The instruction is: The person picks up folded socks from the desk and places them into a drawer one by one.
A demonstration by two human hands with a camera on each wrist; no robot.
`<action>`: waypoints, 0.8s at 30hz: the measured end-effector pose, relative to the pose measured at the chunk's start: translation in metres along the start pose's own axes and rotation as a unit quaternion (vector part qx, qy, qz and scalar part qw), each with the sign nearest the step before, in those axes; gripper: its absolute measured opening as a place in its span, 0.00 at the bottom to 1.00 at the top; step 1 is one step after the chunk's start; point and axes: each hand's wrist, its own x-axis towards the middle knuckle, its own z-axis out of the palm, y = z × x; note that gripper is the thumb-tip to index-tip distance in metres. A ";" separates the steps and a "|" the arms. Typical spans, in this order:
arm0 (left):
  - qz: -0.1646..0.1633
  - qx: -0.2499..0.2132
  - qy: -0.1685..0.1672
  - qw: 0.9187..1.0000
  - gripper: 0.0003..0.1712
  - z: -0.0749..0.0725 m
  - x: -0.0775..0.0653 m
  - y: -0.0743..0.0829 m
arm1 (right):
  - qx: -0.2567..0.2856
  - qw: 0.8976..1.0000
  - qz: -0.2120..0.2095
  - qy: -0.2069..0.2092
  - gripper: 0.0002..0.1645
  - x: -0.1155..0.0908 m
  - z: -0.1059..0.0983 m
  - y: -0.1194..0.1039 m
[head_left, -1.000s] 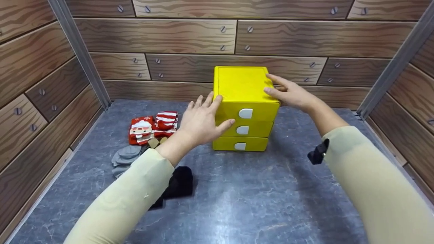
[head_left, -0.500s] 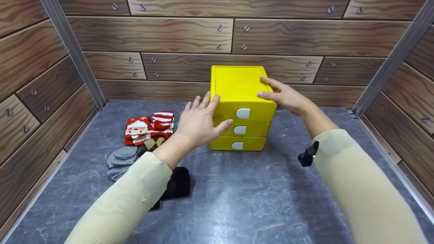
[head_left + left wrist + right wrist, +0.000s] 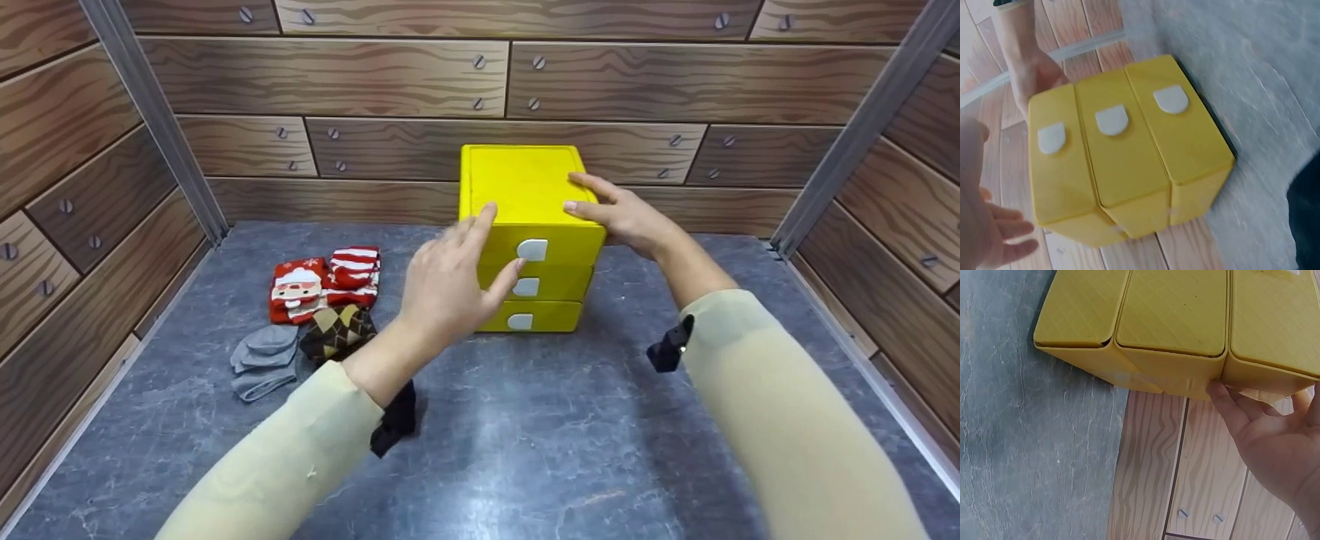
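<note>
A yellow three-drawer box [image 3: 517, 184] with white half-round tabs stands upright on the grey surface, its drawers closed. My left hand [image 3: 450, 289] is raised before its left front edge, fingers spread and slightly blurred. In the left wrist view a gap shows between that hand [image 3: 994, 225] and the box [image 3: 1123, 163]. On the box's upper right edge rests my right hand [image 3: 637, 221], thumb and one finger on top. The right wrist view shows other fingers of that hand [image 3: 1275, 450] against the side of the box [image 3: 1174, 315].
To the left lie folded red Santa-patterned socks [image 3: 298, 289], grey socks [image 3: 264, 360] and brown diamond-patterned socks [image 3: 337, 330]. A black folded fabric item [image 3: 397, 420] lies partly behind my left forearm. Wood-patterned walls [image 3: 405, 79] enclose the back and sides.
My left hand has drawn slightly away from the box's left edge, uncovering more of the diamond-patterned socks. My right hand has settled further onto the top edge. The view has shifted a little.
</note>
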 end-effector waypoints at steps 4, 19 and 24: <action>0.020 -0.065 0.024 0.997 0.34 0.009 0.000 0.006 | -0.008 1.000 -0.001 0.002 0.50 -0.001 0.000 0.001; -0.095 -0.374 -0.091 0.918 0.21 0.047 0.020 -0.012 | -0.014 1.000 -0.001 0.005 0.48 -0.003 0.000 0.001; -0.110 -0.434 -0.098 0.889 0.19 0.051 0.023 -0.014 | -0.009 1.000 0.006 0.004 0.49 -0.002 0.000 0.001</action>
